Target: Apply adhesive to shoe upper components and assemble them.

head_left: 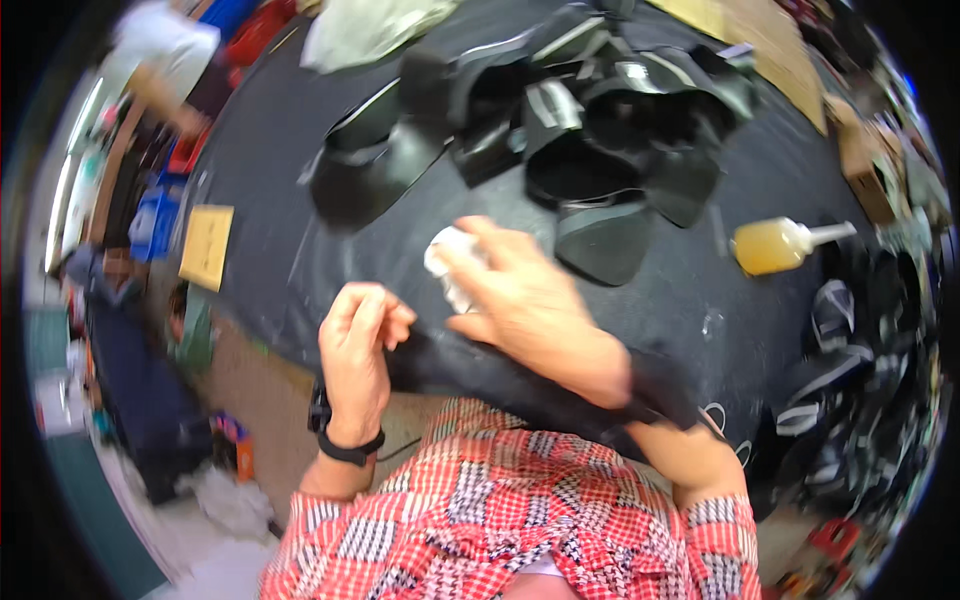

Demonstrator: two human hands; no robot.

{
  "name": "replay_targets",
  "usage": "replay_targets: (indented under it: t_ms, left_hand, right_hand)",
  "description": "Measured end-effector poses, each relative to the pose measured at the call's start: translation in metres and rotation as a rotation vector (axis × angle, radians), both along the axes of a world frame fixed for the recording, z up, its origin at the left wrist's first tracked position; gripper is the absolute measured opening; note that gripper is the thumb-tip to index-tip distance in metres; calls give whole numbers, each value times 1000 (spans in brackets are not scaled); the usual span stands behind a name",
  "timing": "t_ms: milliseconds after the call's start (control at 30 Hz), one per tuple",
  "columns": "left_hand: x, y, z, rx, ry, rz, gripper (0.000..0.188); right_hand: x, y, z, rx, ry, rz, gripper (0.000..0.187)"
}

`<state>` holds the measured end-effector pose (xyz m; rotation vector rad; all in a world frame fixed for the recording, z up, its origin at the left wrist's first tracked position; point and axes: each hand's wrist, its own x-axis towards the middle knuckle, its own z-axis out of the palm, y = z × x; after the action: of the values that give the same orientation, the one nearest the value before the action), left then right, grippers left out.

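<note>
My right hand is closed around a crumpled white cloth above the near part of the black table. To its left, my left hand is curled with the fingertips drawn in; whatever may be between them is hidden. A dark band of black material runs from beside my left hand, under my right hand, to the right forearm; its outline is smeared. Beyond my hands lie several black shoe uppers, standing open in a loose cluster. One black upper is at the cluster's left.
A squeeze bottle of yellow liquid lies on the right of the table, its nozzle pointing right. A yellow card is at the left edge. Black shoe parts are heaped at the right. Another person is at the far left.
</note>
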<state>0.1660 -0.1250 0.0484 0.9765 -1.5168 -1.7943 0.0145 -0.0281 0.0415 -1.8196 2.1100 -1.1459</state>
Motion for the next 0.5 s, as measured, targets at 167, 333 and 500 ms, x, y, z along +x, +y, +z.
replay_targets:
  t_ms: [167, 333, 500]
  left_hand:
    - [-13, -6, -1, -3, 68, -46, 17]
    - [-30, 7, 13, 68, 127, -236, 15]
    - [-124, 64, 32, -51, 197, -672, 5]
  right_hand:
    - [13, -32, -71, 103, 146, -17, 11]
    - [-49, 85, 57, -63, -136, -257, 17]
    - [-164, 232, 141, -797, -503, -683, 28]
